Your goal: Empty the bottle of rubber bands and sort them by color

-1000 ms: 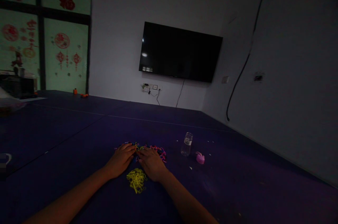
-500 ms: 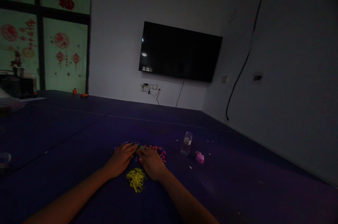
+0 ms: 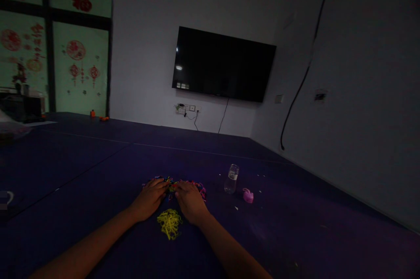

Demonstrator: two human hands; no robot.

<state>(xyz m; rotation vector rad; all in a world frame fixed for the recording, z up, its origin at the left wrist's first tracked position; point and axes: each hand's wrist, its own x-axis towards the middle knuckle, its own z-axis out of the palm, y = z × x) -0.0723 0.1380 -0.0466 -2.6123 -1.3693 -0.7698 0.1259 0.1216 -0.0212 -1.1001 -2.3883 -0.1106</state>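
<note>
A low pile of mixed-colour rubber bands lies on the purple tabletop, mostly covered by my two hands. My left hand rests on its left side, fingers stretched out toward the middle. From the other side, my right hand lies over the pile with its fingers extended, its tips a little apart from the left ones. Green and red bands show between the fingertips. Closer to me, between my wrists, sits a separate heap of yellow rubber bands. Whether a single band is under any fingertip is too dark to tell.
Right of the pile stands a clear bottle, with a small pink object beside it. White scraps dot the purple table. Small orange objects lie at the far left edge. A cup-like object is at the left.
My right hand's fingers have shifted slightly right, away from the left fingertips, showing more bands between them. The left hand looks nearly still. The cup-like object at the left edge shows more.
</note>
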